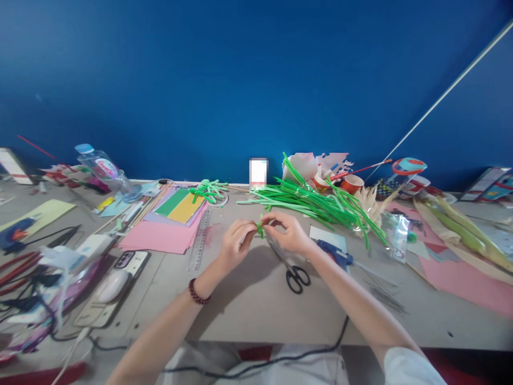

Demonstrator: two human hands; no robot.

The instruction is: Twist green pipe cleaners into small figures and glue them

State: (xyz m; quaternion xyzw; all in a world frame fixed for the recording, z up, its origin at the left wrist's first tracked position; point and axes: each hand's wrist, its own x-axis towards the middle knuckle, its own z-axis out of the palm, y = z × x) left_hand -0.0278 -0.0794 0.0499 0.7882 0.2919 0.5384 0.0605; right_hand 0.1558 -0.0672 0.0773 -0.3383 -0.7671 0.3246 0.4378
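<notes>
Above the middle of the table, my left hand (234,241) and my right hand (290,233) meet at the fingertips. Both pinch a small bent piece of green pipe cleaner (260,226), whose short ends stick out above and below the fingers. Part of it is hidden behind the fingertips. Black-handled scissors (298,279) lie just below my right hand, their blades pointing up toward it. A large bundle of green pipe cleaners (316,206) rests behind my right hand. To the left of my left hand lies a clear ruler (199,240).
Pink paper sheets (160,235) and a tangle of shaped green pipe cleaners (210,191) lie left. A blue glue gun (334,253) sits beside my right forearm. A phone (112,289) carries a white mouse (113,285). A black cable (256,368) crosses below the table's front edge.
</notes>
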